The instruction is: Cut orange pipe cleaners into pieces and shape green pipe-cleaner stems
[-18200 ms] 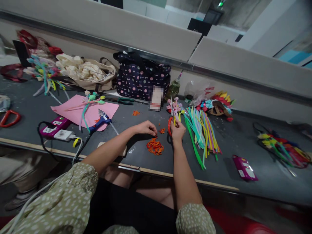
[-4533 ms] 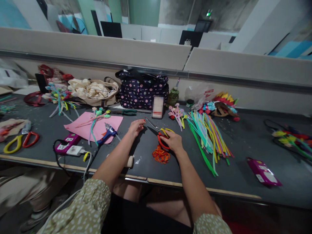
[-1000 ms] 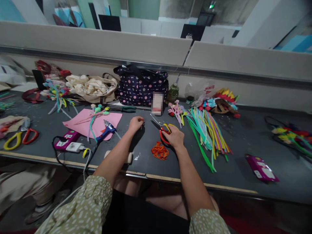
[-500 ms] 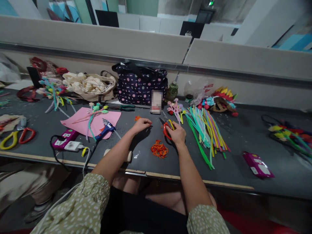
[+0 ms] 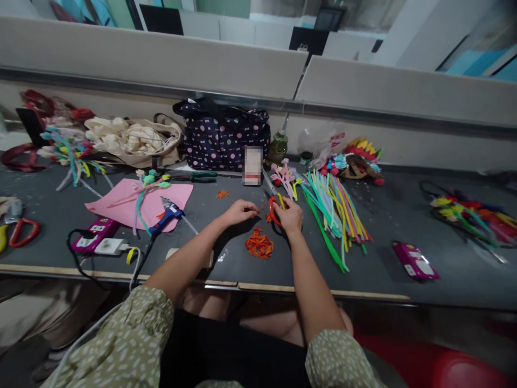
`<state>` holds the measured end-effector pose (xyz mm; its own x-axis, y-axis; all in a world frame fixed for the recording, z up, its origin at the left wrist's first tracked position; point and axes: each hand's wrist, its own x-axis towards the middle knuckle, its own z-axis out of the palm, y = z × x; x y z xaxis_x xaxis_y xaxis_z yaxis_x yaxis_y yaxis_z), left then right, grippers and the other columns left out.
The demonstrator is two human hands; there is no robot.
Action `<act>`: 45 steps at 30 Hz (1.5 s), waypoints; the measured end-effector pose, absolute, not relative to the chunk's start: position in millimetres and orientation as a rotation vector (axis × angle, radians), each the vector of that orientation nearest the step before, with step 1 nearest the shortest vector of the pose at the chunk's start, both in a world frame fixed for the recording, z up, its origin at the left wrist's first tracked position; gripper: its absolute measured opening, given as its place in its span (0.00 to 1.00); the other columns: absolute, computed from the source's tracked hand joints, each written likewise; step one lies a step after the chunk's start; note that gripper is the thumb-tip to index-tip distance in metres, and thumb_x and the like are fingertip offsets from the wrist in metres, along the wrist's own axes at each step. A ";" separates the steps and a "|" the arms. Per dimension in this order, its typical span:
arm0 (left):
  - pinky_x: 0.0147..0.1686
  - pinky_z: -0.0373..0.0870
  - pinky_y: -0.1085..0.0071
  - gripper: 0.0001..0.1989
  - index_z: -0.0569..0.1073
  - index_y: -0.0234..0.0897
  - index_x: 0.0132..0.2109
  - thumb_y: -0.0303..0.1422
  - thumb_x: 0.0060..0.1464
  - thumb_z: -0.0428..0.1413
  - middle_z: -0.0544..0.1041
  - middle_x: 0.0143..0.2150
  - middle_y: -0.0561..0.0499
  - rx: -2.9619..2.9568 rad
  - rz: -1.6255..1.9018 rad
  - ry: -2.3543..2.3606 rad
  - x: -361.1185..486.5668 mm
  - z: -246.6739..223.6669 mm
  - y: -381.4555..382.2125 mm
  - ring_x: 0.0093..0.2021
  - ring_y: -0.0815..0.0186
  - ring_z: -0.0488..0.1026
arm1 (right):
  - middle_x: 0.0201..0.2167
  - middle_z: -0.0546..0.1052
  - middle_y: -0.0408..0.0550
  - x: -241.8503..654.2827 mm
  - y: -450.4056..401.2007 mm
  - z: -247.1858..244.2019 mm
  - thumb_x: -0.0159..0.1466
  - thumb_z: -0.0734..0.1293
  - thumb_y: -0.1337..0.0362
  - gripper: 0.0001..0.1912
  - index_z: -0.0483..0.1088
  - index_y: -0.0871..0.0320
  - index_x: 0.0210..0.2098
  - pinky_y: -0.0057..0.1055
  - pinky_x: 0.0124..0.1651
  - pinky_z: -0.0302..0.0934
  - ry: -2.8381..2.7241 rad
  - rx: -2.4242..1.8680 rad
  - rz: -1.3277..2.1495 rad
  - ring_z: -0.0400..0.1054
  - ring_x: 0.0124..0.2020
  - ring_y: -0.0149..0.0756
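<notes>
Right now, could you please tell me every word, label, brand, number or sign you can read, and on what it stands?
No text is readable.
Plastic bag: red print, too blurred to read.
Pixelated upright object: nothing legible.
Purple power strip on the left: markings too small.
Purple box on the right: markings too small.

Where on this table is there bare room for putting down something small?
Bare tabletop shows between the coloured stems and the purple box at right, and between that box and the far-right bundle. Crowded: the back, around the dotted bag; the left, around pink paper and glue gun; the middle, where orange scraps lie near the left hand and scissors.
</notes>
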<state>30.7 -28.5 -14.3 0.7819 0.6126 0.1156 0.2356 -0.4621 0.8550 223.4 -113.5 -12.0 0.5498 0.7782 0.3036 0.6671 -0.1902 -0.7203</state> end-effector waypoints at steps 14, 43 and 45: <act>0.45 0.62 0.63 0.18 0.71 0.38 0.56 0.31 0.60 0.48 0.71 0.55 0.43 2.882 0.408 0.735 46.9 -14.9 -43.8 0.50 0.56 0.63 | 0.33 0.81 0.51 222.6 -113.2 -11.3 0.54 0.68 0.48 0.24 0.77 0.57 0.43 0.33 0.35 0.63 -1.133 -1.874 0.236 0.72 0.31 0.41; 0.39 0.66 0.71 0.03 0.74 0.36 0.28 0.25 0.47 0.58 0.73 0.31 0.50 1.439 1.103 1.202 21.4 -10.2 -18.4 0.36 0.65 0.70 | 0.42 0.80 0.50 212.4 -114.4 -20.2 0.55 0.68 0.49 0.23 0.75 0.54 0.46 0.38 0.47 0.67 -1.356 -1.778 0.196 0.74 0.42 0.44; 0.32 0.66 0.73 0.01 0.74 0.35 0.29 0.26 0.47 0.58 0.71 0.27 0.52 1.270 1.111 1.185 21.3 -11.2 -14.3 0.29 0.68 0.68 | 0.44 0.79 0.50 211.0 -114.6 -21.2 0.55 0.68 0.50 0.23 0.75 0.54 0.46 0.38 0.48 0.67 -1.396 -1.753 0.194 0.74 0.43 0.44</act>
<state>21.3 -14.3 -11.2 0.0866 0.9961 -0.0181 0.0457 0.0142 0.9989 211.0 -114.6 -21.2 0.3606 0.8546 0.3737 0.7201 -0.0004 -0.6939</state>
